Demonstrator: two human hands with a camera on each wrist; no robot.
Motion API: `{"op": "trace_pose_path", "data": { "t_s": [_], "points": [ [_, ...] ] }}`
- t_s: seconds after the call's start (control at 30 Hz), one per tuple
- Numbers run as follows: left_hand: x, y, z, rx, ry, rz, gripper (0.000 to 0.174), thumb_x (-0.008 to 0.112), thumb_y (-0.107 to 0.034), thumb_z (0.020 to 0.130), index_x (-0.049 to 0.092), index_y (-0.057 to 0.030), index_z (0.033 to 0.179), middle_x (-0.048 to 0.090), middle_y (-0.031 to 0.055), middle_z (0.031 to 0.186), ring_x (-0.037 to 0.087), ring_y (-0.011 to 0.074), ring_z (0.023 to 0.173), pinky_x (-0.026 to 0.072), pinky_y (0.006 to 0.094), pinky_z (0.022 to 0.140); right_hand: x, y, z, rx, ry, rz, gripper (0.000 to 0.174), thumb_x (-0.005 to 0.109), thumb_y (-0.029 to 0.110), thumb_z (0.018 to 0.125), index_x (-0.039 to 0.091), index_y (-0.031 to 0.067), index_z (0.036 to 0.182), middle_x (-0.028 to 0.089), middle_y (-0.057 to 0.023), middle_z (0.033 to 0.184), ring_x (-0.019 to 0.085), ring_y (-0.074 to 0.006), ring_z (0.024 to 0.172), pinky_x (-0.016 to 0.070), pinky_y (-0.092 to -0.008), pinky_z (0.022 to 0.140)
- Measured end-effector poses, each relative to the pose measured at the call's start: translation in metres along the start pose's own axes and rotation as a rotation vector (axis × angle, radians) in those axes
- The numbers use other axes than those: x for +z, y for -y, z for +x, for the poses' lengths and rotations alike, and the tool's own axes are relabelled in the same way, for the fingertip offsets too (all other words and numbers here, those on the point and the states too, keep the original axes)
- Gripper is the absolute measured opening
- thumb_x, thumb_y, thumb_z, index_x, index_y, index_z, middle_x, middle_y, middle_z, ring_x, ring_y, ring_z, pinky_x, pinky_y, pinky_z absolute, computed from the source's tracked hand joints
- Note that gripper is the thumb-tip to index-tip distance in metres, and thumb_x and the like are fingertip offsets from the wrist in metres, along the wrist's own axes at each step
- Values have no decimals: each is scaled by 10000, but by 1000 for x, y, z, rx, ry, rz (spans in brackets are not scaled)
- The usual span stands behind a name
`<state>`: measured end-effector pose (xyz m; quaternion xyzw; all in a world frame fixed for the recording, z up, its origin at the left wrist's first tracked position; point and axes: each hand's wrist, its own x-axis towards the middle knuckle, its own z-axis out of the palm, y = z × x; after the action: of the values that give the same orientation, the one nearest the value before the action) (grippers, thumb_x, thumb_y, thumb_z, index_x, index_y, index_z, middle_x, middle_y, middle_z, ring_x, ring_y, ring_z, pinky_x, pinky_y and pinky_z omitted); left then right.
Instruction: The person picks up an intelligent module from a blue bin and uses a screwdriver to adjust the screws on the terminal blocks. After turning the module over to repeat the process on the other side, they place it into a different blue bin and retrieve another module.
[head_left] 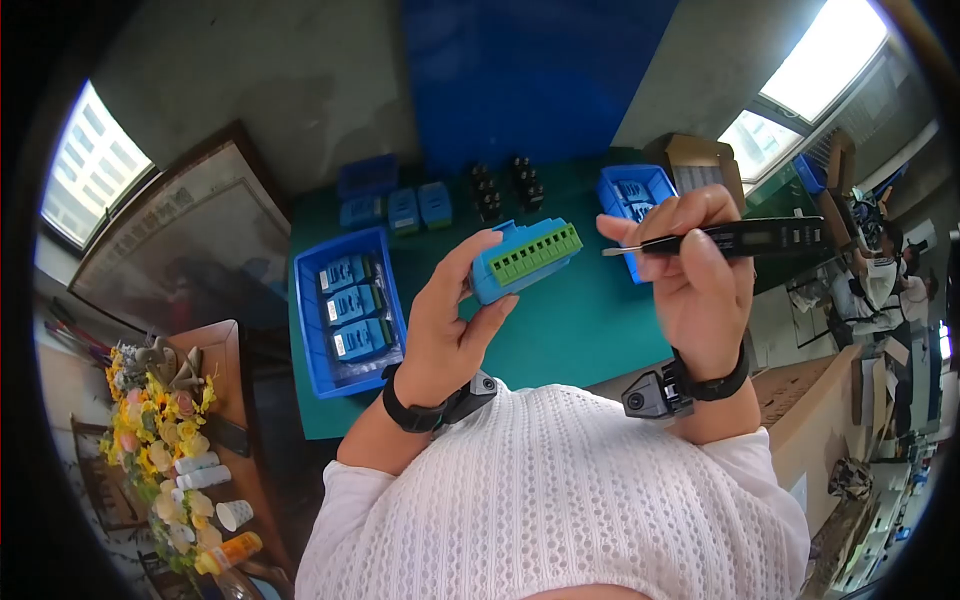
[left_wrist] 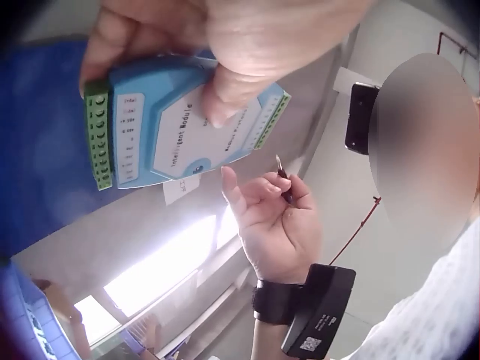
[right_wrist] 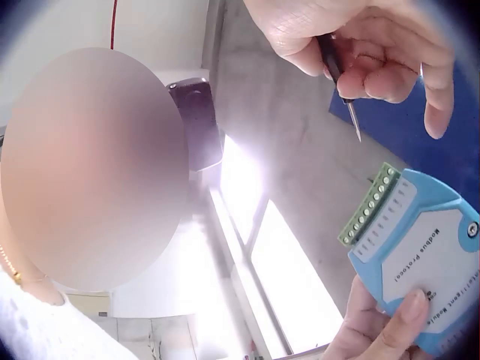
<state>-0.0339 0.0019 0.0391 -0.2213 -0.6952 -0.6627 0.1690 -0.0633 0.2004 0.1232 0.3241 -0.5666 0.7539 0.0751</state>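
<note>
My left hand (head_left: 445, 325) grips a blue module (left_wrist: 139, 112) by its sides, thumb across the printed face that reads "Intelligent Module". Along one edge of it runs a green screw terminal block (head_left: 535, 255), and the left wrist view shows another green block (left_wrist: 98, 139) on the opposite edge. To the right, my right hand (head_left: 705, 300) holds a slim black screwdriver (head_left: 765, 238) between thumb and fingers. Its bare metal blade (right_wrist: 355, 124) points toward the module, with a gap between the tip and the terminal screws.
On the green table (head_left: 540, 345), a blue bin (head_left: 303, 330) at left holds several similar modules. More modules (head_left: 403, 210) and two rows of black parts (head_left: 486, 192) stand at the back. Another blue bin (head_left: 612, 183) sits back right beside a cardboard box (head_left: 700, 155).
</note>
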Motion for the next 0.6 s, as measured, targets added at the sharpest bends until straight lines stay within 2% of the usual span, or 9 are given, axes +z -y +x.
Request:
{"op": "trace_pose_path", "data": {
  "t_s": [0.03, 0.13, 0.33, 0.53, 0.6],
  "points": [
    [5, -2, 1, 24, -26, 39, 486, 607, 17, 779, 435, -80, 1223, 526, 137, 1176, 561, 235, 1022, 448, 323, 858, -3, -1, -2, 16, 8, 36, 141, 500, 151, 880, 461, 16, 898, 534, -41, 759, 517, -49, 672, 462, -347, 893],
    [16, -11, 4, 89, 7, 165, 495, 619, 16, 763, 449, -95, 1214, 510, 156, 1209, 557, 269, 1038, 451, 333, 858, -13, -1, -6, 65, 8, 55, 169, 497, 183, 888, 457, 21, 904, 535, -41, 762, 516, -56, 665, 481, -309, 826],
    [38, -13, 5, 149, 17, 229, 531, 624, 42, 730, 453, -114, 1208, 500, 181, 1220, 521, 339, 1096, 445, 362, 875, -38, 2, -15, 44, 6, 110, 216, 499, 240, 898, 452, 29, 900, 526, -41, 753, 511, -69, 660, 448, -230, 648],
    [60, -15, 12, 193, 44, 285, 542, 624, 63, 705, 461, -118, 1190, 495, 195, 1219, 515, 367, 1096, 445, 373, 880, -63, 2, -24, -59, 38, 86, 208, 475, 233, 908, 446, 28, 896, 520, -40, 759, 497, -50, 657, 490, -297, 780],
    [62, -15, 12, 203, 72, 342, 486, 598, 23, 764, 433, -96, 1205, 482, 209, 1229, 522, 332, 1087, 430, 354, 889, -68, 1, -26, -55, 42, 109, 197, 470, 223, 909, 443, 28, 893, 517, -38, 764, 496, -44, 665, 488, -321, 812]
  ]
}}
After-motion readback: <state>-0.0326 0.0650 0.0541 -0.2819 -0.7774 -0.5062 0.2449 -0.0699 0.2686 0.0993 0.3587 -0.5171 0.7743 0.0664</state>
